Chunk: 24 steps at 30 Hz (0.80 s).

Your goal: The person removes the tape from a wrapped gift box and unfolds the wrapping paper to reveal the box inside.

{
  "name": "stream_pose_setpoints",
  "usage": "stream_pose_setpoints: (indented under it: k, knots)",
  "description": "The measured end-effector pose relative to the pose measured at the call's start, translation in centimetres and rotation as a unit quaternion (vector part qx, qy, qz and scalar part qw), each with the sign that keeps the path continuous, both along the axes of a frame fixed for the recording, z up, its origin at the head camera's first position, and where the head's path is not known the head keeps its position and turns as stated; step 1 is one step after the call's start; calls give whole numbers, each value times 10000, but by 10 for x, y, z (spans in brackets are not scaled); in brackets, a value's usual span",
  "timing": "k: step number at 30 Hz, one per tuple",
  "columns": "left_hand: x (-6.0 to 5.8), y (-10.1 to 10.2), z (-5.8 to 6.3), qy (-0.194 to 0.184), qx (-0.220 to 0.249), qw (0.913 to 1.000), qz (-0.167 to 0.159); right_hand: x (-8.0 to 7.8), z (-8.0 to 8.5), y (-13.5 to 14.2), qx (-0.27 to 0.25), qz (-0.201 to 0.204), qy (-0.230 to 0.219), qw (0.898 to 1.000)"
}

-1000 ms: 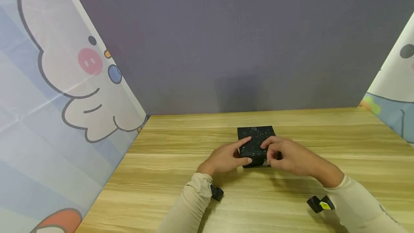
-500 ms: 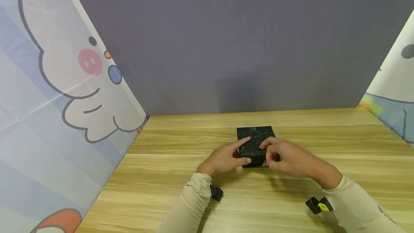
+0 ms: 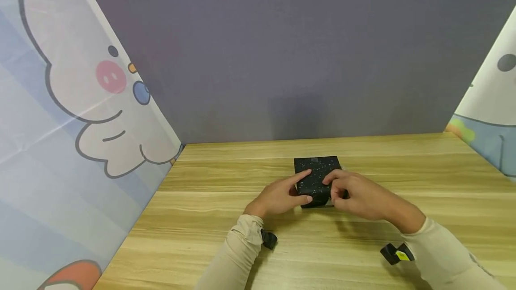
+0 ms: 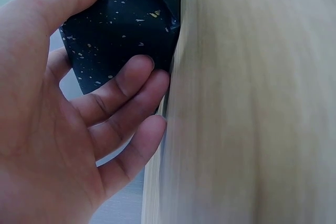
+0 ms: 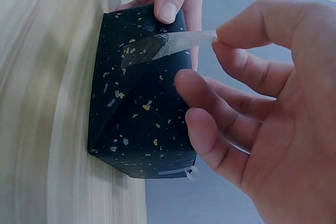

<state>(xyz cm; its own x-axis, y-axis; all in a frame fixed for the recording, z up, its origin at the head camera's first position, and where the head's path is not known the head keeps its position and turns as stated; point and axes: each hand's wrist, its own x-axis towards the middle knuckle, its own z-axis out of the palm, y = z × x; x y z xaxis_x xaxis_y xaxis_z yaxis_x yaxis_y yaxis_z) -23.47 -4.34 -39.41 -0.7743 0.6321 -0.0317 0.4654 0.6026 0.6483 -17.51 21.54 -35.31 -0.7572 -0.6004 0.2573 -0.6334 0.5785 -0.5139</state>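
A small box wrapped in black, gold-speckled paper (image 3: 317, 174) lies on the wooden table (image 3: 242, 236). My left hand (image 3: 281, 196) steadies its left end, index finger on top and thumb on the near side. In the left wrist view the fingers of the left hand (image 4: 58, 129) press against the box (image 4: 126, 24). My right hand (image 3: 360, 194) is at the near right end. In the right wrist view the right hand (image 5: 273, 114) pinches one end of a clear tape strip (image 5: 168, 43). The strip's other end sticks to the folded paper flaps of the box (image 5: 142, 124).
A purple-grey wall (image 3: 290, 57) closes the back of the table. Cartoon-printed curtains hang at the left (image 3: 72, 115) and the right (image 3: 492, 102). Black wrist straps (image 3: 269, 239) sit on both sleeves. Bare wood surrounds the box.
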Motion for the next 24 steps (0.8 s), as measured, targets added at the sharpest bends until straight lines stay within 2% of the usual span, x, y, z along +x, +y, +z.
stream_pose_setpoints:
  k: [6,13,18,24]
  knots:
    - [1,-2,1,37,37,10000,-52,-2,2,1,-382,18,-143,9992]
    - [0,-2,1,59,157,9997,-149,-5,2,6,-524,-545,-38,9971]
    - [-1,-3,0,44,296,9991,-300,-5,2,8,-491,-740,-108,9960]
    - [-1,-4,-1,386,366,9976,-441,-4,3,10,-561,-995,80,9934]
